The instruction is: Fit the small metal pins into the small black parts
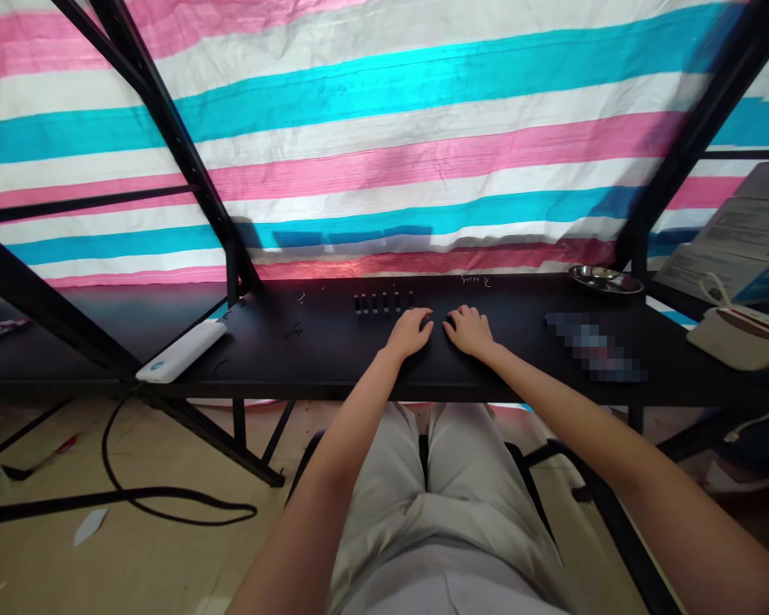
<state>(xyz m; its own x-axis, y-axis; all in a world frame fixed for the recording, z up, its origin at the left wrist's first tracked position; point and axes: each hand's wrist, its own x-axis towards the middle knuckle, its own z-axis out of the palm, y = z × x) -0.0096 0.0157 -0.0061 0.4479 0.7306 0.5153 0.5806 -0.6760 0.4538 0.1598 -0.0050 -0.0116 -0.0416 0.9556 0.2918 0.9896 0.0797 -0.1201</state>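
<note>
Hands: 2, side by side over the desk, a small gap between them.
Left hand: fingers curled, thumb bent in toward them, a dark bit right at the tips. Can't tell from here if it's properly pinched.
Right hand: palm down, fingers bent, another dark bit by its thumb side. Same deal, can't tell if it's gripped or just touched.
Black cylinders: I count 6, tiny, standing in a row just beyond and left of the left hand. Rightmost one is practically at the knuckles.
White bits: 2 main scatterings, one along the back edge beyond the right hand, one off left of the row. Too small to count, sorry.
Black scraps: little tangle, left of the row and a bit closer in. Couldn't count those either.
Pixelated item: 1, right of the right hand, too blurred to name.
Metal dish: 1, shiny, back right corner.
White case: 1, long, lying at an angle on the left.
Beige pouch: 1, far right.
Boxes: at least 3, piled behind the pouch.
Striped sheet: 1, pink, blue and white, hanging behind everything.
Cable: 1 black loop, down low on the left.
</note>
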